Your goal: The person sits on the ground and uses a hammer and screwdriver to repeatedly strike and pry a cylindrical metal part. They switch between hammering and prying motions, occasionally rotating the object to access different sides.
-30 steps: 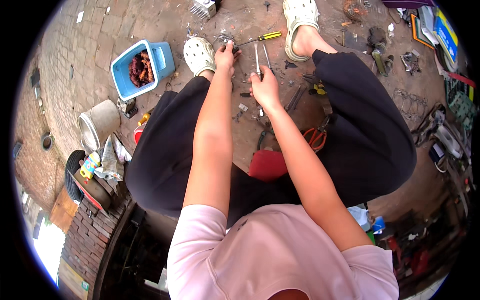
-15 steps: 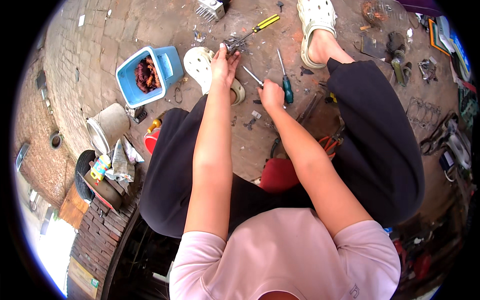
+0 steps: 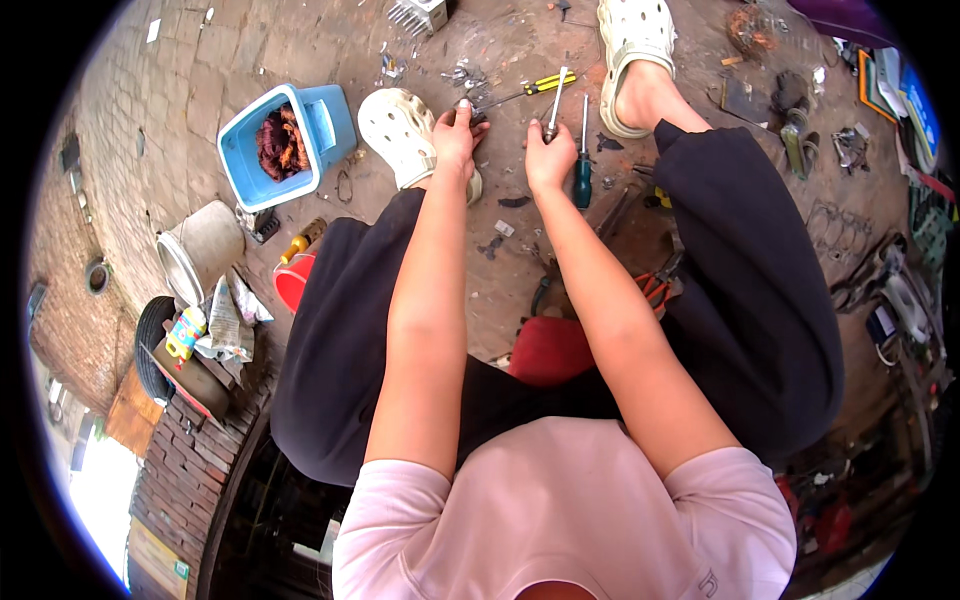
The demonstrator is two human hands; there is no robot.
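Observation:
My right hand point(image 3: 550, 162) is closed round the handle of a screwdriver point(image 3: 558, 100), its bare shaft pointing away from me. To its left, my left hand point(image 3: 456, 142) is closed, palm partly turned up, with something small and dark at the fingertips that I cannot make out. A yellow-and-black screwdriver point(image 3: 551, 83) lies just beyond both hands, its shaft reaching toward my left fingers. Beside my right hand, a screwdriver with a dark green handle point(image 3: 583, 182) lies on the ground. Small metal scraps point(image 3: 464, 75) are scattered past my left hand.
My feet in cream clogs point(image 3: 396, 135) flank the work spot. Left are a blue bin point(image 3: 334, 130) holding reddish-brown coils, a whitish bucket point(image 3: 215, 245) on its side and a red bucket point(image 3: 291, 285). Orange-handled pliers point(image 3: 655, 290) and a finned metal block point(image 3: 418, 14) lie about.
My right hand has moved farther away, swinging its screwdriver from pointing left to pointing away from me. My left hand has drawn back from the scraps; the yellow-and-black screwdriver now lies nearer and farther right.

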